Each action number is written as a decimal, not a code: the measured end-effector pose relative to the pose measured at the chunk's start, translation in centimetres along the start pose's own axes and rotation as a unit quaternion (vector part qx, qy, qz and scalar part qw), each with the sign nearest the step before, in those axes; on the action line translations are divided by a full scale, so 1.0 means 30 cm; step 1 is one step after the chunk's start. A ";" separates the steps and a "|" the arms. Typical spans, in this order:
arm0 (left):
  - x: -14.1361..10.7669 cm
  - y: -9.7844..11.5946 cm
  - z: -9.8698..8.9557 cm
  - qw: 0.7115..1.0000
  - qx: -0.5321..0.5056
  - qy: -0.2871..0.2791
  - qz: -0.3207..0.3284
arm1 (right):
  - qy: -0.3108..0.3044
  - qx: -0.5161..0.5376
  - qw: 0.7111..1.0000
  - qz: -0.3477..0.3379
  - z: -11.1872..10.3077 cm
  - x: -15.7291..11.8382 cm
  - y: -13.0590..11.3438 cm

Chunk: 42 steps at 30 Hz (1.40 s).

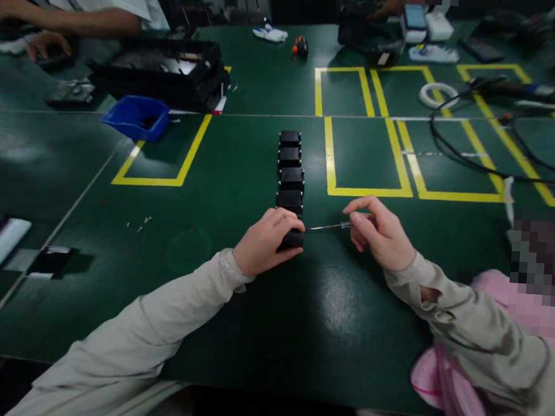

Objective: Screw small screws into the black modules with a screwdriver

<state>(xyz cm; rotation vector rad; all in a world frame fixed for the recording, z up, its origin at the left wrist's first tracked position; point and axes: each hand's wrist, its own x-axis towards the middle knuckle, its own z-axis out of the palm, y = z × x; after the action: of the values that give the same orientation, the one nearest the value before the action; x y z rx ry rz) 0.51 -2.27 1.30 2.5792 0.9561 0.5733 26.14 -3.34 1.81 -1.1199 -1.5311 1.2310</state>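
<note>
Steadying, left: the left hand point(268, 242) wraps a small black block point(294, 239) on the green tabletop point(229, 350), fingers bent together over its top, thumb along its near side.

Driving tool, right: a thin screwdriver point(326, 227), shaft nearly level, tip at the block's right side; whether it is seated cannot be told. The right hand point(384, 234) has thumb and bent fingers closed lightly about the handle, which they partly hide.

Row, one: four like black blocks point(291, 178) in a line just beyond the left hand, small shiny bits at their sides.

Loose pieces: a few tiny screws point(147, 220), left of the left hand, well apart from it.

Handling notes, by judgement: block pressed flat, so that it cannot twist; left fingertips out of the shaft's line, since a slip would run towards them; shaft square to the side face; push firm, turns slow; forearm clear of the row.
</note>
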 end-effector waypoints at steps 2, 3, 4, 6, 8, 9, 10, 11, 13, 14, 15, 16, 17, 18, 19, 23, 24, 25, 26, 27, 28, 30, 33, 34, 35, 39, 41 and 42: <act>0.000 0.000 0.000 1.000 -0.001 0.001 0.001 | 0.001 -0.003 1.000 0.005 -0.001 0.000 0.002; 0.000 0.000 -0.001 1.000 -0.002 0.003 0.001 | 0.001 -0.004 1.000 0.002 -0.001 0.000 0.003; 0.000 0.000 -0.001 1.000 -0.002 0.004 0.002 | 0.000 -0.004 1.000 -0.003 -0.001 0.000 0.002; -0.001 0.000 -0.002 1.000 -0.002 0.004 0.002 | 0.002 -0.007 1.000 -0.015 0.001 0.001 -0.002; -0.001 -0.001 -0.002 1.000 0.000 0.002 0.003 | 0.008 -0.016 0.999 -0.027 0.002 0.003 -0.006; -0.002 -0.001 -0.002 1.000 0.001 0.001 0.003 | 0.012 -0.022 0.999 -0.031 0.003 0.003 -0.008; -0.002 -0.001 -0.002 1.000 0.001 0.001 0.003 | 0.016 -0.027 0.999 -0.033 0.003 0.004 -0.009; -0.002 -0.001 -0.002 1.000 0.002 0.002 0.004 | 0.019 -0.030 0.999 -0.034 0.003 0.004 -0.009; -0.001 0.000 -0.001 1.000 0.002 0.004 0.005 | 0.021 -0.028 0.999 -0.029 0.002 0.005 -0.006; -0.001 0.000 -0.001 1.000 0.002 0.004 0.005 | 0.020 -0.023 0.999 -0.024 0.001 0.004 -0.003; -0.001 0.001 -0.001 1.000 0.001 0.004 0.004 | 0.017 -0.017 1.000 -0.018 0.000 0.004 0.000; -0.001 0.002 -0.001 1.000 0.001 0.003 0.004 | 0.013 -0.011 1.000 -0.012 -0.002 0.004 0.002; -0.001 0.002 -0.001 1.000 0.000 0.002 0.004 | 0.009 -0.006 1.000 -0.006 -0.003 0.003 0.004; -0.001 0.002 -0.001 1.000 -0.002 0.000 0.003 | 0.006 -0.003 1.000 -0.002 -0.004 0.002 0.004; -0.001 0.002 -0.001 1.000 -0.004 -0.001 0.002 | 0.005 -0.003 1.000 0.001 -0.004 0.002 0.003; -0.003 0.001 -0.001 1.000 -0.006 -0.001 -0.003 | 0.005 -0.008 1.000 -0.005 -0.002 0.001 -0.010; -0.003 0.000 -0.001 1.000 -0.006 -0.001 -0.004 | 0.004 -0.009 1.000 -0.007 -0.001 0.001 -0.013; -0.003 0.001 -0.001 1.000 -0.004 -0.001 -0.004 | 0.004 -0.010 1.000 -0.009 0.000 0.001 -0.014; -0.003 0.001 -0.001 1.000 -0.003 -0.001 -0.004 | 0.003 -0.009 1.000 -0.009 0.000 0.000 -0.014; -0.003 0.002 -0.001 1.000 -0.003 -0.001 -0.004 | 0.003 -0.007 1.000 -0.008 0.000 0.000 -0.012; -0.003 0.002 -0.001 1.000 -0.003 -0.001 -0.005 | 0.002 -0.006 1.000 -0.006 -0.001 0.000 -0.010; -0.002 0.003 -0.001 1.000 -0.002 -0.001 -0.006 | 0.001 -0.004 1.000 -0.002 -0.002 -0.001 -0.006; -0.001 0.003 -0.001 1.000 -0.002 0.002 -0.002 | 0.000 -0.009 1.000 -0.001 -0.003 -0.001 -0.004; -0.001 0.003 -0.001 1.000 -0.002 0.002 -0.001 | -0.001 -0.011 1.000 -0.003 -0.003 -0.002 -0.005; -0.001 0.002 -0.001 1.000 -0.003 0.003 0.001 | -0.002 -0.013 1.000 -0.006 -0.003 -0.002 -0.006; -0.002 -0.001 0.001 1.000 -0.006 0.002 0.003 | -0.004 -0.007 1.000 -0.007 -0.003 -0.003 -0.008; -0.002 -0.002 0.002 1.000 -0.006 0.003 0.005 | -0.007 -0.008 1.000 0.000 -0.003 -0.003 -0.007; -0.003 -0.003 0.003 1.000 -0.005 0.003 0.004 | -0.007 -0.010 1.000 0.002 -0.003 -0.003 -0.007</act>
<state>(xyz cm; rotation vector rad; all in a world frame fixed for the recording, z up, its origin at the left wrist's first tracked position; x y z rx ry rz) 0.46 -2.28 1.17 2.5747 0.9424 0.5865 26.23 -3.42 2.03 -1.1300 -1.5553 1.2318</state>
